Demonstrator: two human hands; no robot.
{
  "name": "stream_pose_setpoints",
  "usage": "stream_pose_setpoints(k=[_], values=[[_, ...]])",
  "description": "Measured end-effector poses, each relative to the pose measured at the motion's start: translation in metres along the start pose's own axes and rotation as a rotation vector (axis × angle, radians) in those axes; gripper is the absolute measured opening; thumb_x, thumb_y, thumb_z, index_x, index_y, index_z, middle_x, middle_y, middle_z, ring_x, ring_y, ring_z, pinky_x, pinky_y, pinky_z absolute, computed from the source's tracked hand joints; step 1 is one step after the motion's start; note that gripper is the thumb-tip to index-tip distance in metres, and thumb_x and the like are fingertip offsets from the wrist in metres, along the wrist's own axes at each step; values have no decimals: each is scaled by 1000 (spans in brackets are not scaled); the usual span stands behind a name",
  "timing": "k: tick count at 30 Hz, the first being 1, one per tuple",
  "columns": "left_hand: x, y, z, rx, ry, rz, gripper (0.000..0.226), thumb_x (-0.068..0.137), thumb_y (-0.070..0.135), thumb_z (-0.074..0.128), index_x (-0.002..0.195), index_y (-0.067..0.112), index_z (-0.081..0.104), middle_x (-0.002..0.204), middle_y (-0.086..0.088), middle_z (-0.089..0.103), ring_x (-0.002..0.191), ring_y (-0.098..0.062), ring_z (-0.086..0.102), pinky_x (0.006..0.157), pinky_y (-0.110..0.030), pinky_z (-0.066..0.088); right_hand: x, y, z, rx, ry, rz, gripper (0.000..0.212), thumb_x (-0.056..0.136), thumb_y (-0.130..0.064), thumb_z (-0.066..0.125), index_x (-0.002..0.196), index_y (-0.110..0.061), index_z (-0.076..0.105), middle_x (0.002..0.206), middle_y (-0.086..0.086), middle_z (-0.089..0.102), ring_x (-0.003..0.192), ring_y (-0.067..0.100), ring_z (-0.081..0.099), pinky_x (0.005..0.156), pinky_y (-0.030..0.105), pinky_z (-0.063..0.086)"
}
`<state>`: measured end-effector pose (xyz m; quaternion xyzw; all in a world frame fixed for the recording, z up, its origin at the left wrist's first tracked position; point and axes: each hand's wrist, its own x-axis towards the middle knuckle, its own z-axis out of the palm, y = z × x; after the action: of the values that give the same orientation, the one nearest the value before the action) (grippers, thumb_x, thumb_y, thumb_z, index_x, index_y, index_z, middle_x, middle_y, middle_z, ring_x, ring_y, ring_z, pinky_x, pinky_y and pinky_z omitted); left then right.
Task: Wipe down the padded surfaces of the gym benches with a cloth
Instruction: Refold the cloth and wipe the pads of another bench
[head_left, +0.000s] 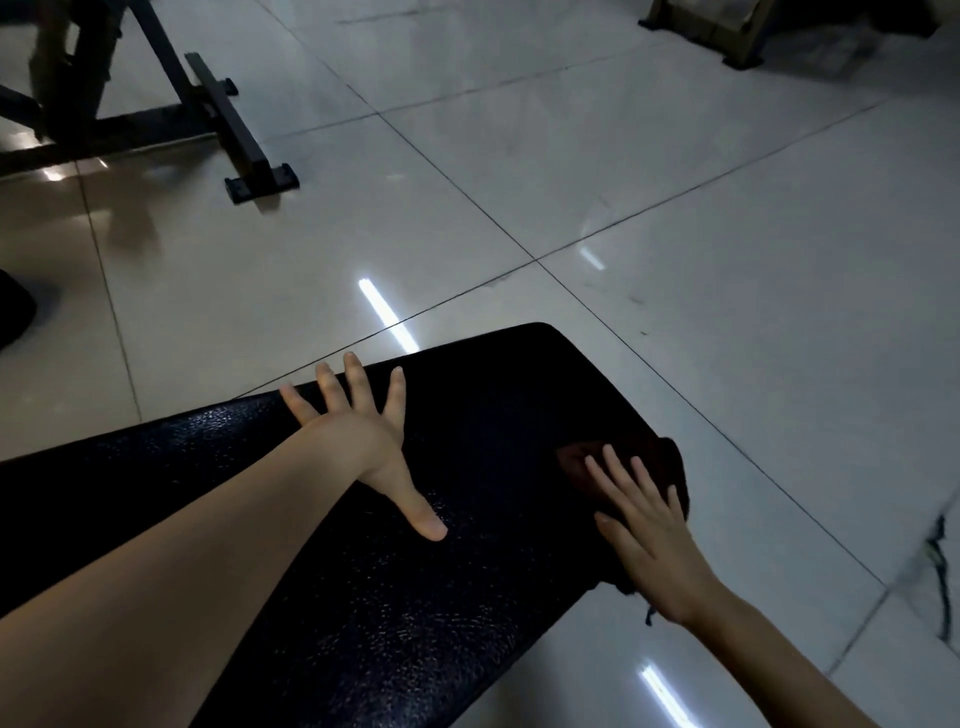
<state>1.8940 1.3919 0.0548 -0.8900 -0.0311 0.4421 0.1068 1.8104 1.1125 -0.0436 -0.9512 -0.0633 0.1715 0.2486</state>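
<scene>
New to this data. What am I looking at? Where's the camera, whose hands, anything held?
There is no robot: a person works with bare hands. The single picture comes from a wide-angle camera worn on the head, looking forward and down. The big black shape is a padded gym bench. The left hand lies flat on the pad, fingers spread, holding nothing. The right hand presses straight fingers on a dark cloth at the bench's right edge, without gripping it. Around it is a glossy tiled floor, with another metal frame at upper left.
</scene>
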Motion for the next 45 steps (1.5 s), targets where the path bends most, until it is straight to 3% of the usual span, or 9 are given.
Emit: stream_pose_setpoints(k=[5, 8, 13, 19, 25, 30, 33, 37, 45], values=[[2, 2, 2, 2, -7, 4, 170, 33, 84, 74, 132, 21, -48, 136, -27, -52, 129, -52, -41, 101, -77, -12, 34, 1, -2, -47, 56, 51, 57, 85, -64, 6, 141, -56, -3, 151, -28, -16, 143, 4, -18, 115, 42, -14], [2, 3, 1, 3, -5, 1, 170, 33, 84, 74, 133, 22, -47, 138, -26, -51, 130, -51, -40, 102, -77, -11, 82, 2, -11, -62, 79, 141, 51, 102, -47, 21, 149, -48, 4, 158, -20, -10, 147, 12, -12, 116, 50, -10], [-1, 2, 1, -5, -3, 10, 169, 34, 84, 74, 133, 22, -47, 138, -26, -52, 130, -51, -40, 101, -77, -11, 120, -4, -19, 3, 80, 251, 52, 102, -43, 25, 151, -43, 9, 161, -13, -5, 149, 17, -8, 115, 59, -5], [-7, -3, 5, -6, 62, 52, 165, 36, 89, 68, 138, 22, -44, 142, -26, -47, 133, -50, -38, 102, -75, -11, 51, -20, 3, 28, 95, 285, 53, 103, -42, 26, 151, -43, 7, 161, -14, -8, 148, 17, -11, 114, 57, -10], [-18, -1, 27, 56, 132, 194, 129, 60, 93, 47, 145, 37, -32, 145, -16, -47, 134, -39, -42, 107, -71, -15, -21, -50, 37, 221, 198, 256, 51, 103, -38, 32, 150, -43, 15, 158, -21, -6, 147, 17, -17, 119, 53, 0], [-33, 22, 37, 161, 62, 197, 142, 53, 93, 55, 136, 32, -43, 137, -25, -53, 129, -45, -45, 103, -69, -18, 21, -29, 33, 191, 227, 279, 61, 90, -58, 12, 148, -45, 26, 158, -23, 1, 147, 13, -14, 116, 61, 3], [-34, 28, 40, 171, 68, 195, 144, 51, 92, 57, 136, 32, -43, 136, -25, -53, 128, -45, -46, 103, -70, -19, 38, -18, 18, 217, 215, 405, 50, 99, -49, 23, 148, -47, 20, 159, -22, 0, 147, 14, -13, 112, 66, 1], [-33, 31, 43, 164, 63, 189, 145, 50, 92, 58, 137, 34, -42, 137, -25, -53, 128, -45, -46, 102, -70, -19, 55, 7, -5, 235, 200, 496, 51, 100, -43, 27, 150, -46, 16, 161, -17, 0, 148, 18, -10, 111, 66, 4], [-35, 29, 41, 159, 93, 164, 143, 52, 92, 58, 140, 35, -39, 140, -24, -50, 130, -45, -43, 102, -71, -17, 23, -25, 12, 159, 166, 448, 53, 102, -44, 28, 152, -38, 12, 162, -10, -4, 148, 21, -12, 115, 60, -3]])
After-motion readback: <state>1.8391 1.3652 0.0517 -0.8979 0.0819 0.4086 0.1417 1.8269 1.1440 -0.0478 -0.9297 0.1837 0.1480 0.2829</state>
